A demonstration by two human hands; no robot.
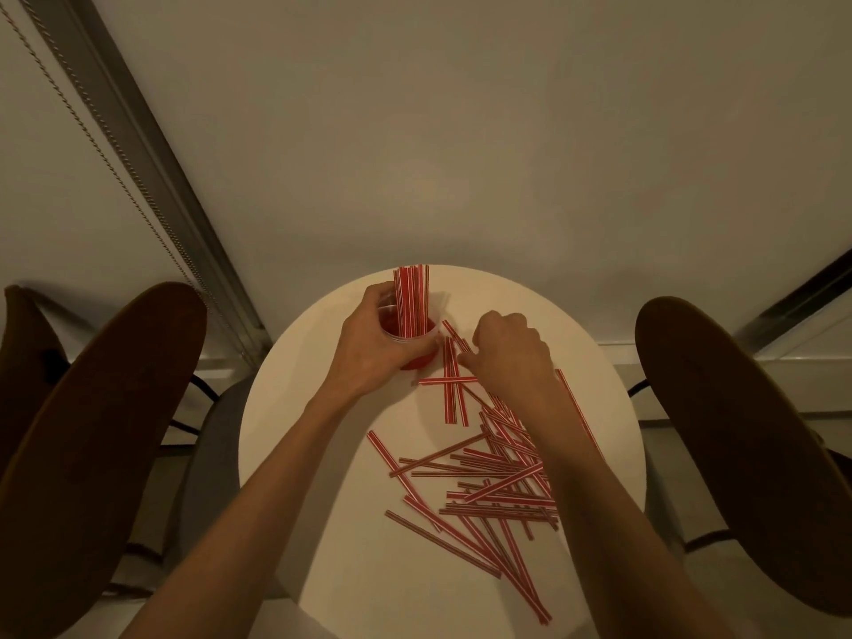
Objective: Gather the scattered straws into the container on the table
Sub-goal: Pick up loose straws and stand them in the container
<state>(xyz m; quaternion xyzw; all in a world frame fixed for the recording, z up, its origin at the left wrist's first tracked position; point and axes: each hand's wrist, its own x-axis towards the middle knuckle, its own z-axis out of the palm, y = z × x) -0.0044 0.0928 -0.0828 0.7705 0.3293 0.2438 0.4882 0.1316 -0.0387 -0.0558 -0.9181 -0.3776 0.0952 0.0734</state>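
Likely a snatched straw would drag its crossed neighbours about, or jolt the cup over. The heap lies flat on the table, near right, pointing every way. The straws beside the cup run away from the person. The left hand wraps the cup. The right hand curls onto those straws, but whether it pinches one is unclear.
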